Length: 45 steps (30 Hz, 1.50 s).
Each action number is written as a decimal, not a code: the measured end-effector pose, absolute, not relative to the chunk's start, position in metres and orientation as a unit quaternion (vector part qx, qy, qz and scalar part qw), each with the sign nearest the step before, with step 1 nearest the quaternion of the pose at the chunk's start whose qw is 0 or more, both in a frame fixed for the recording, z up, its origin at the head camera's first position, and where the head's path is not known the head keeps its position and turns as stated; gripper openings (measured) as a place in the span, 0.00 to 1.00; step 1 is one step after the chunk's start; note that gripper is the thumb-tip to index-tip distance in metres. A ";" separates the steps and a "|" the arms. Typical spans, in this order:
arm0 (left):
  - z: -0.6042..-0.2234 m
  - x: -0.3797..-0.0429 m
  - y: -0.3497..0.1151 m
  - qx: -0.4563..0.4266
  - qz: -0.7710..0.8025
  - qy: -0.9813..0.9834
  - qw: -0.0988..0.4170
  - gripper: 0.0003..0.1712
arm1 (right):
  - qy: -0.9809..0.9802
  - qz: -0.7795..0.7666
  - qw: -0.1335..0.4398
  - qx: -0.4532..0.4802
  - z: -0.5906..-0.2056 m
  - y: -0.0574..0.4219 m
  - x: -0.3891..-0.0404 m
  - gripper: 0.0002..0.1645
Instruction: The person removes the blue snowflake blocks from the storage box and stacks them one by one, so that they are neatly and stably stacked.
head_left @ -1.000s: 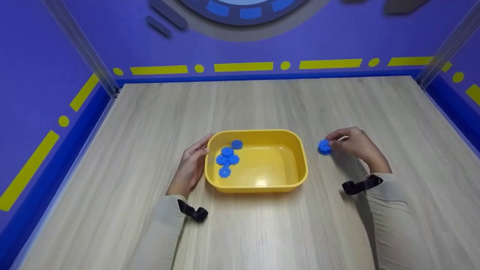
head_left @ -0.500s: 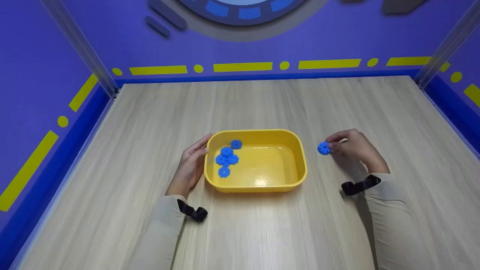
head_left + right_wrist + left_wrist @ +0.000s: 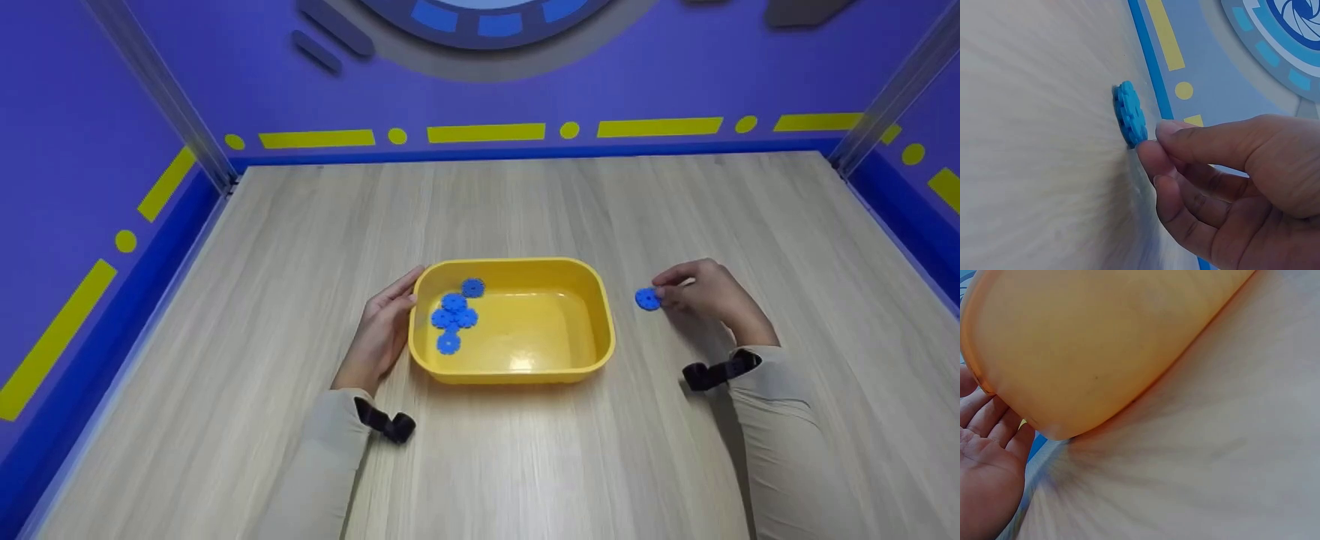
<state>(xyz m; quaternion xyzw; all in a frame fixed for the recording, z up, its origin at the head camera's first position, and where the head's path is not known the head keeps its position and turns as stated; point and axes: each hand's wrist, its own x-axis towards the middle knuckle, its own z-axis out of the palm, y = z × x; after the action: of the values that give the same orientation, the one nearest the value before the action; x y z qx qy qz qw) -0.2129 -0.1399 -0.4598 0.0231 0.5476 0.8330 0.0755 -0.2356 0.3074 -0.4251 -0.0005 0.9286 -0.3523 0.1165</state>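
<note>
In the head view a yellow plastic tub (image 3: 525, 373) stands mid-table, with several blue notched discs (image 3: 453, 319) bunched at its left end. My left hand (image 3: 380, 330) rests against the tub's left end, its thumb and fingers at the outer wall and rim. The left wrist view shows the fairly straight fingers (image 3: 999, 419) meeting the tub wall (image 3: 1089, 354), their tips hidden. To the right of the tub, my right hand (image 3: 709, 296) pinches the edge of a blue notched disc (image 3: 646, 299). In the right wrist view two discs (image 3: 1130, 115) appear stacked flat on the table.
The wooden table (image 3: 525, 465) runs back to a purple-blue wall (image 3: 480, 105) with yellow markings, and side panels border it. Each wrist carries a black strap with a small camera, one by the left sleeve (image 3: 386, 421) and one by the right sleeve (image 3: 720, 373).
My right hand has lowered its disc slightly toward the person, so the two blue discs now look lined up. The left hand, the tub and the discs inside stay in place.
</note>
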 end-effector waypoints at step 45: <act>-0.460 -0.215 -0.139 0.008 0.839 0.539 0.071 0.29 | 0.939 -0.305 0.070 -0.141 -0.352 0.246 -0.256 0.15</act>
<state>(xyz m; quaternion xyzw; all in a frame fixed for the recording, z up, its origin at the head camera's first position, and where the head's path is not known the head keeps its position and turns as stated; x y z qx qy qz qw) -0.2149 -0.1385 -0.4604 0.0084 0.5391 0.8392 0.0707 -0.2557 0.2461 -0.3517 -0.1406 0.9395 -0.3047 0.0696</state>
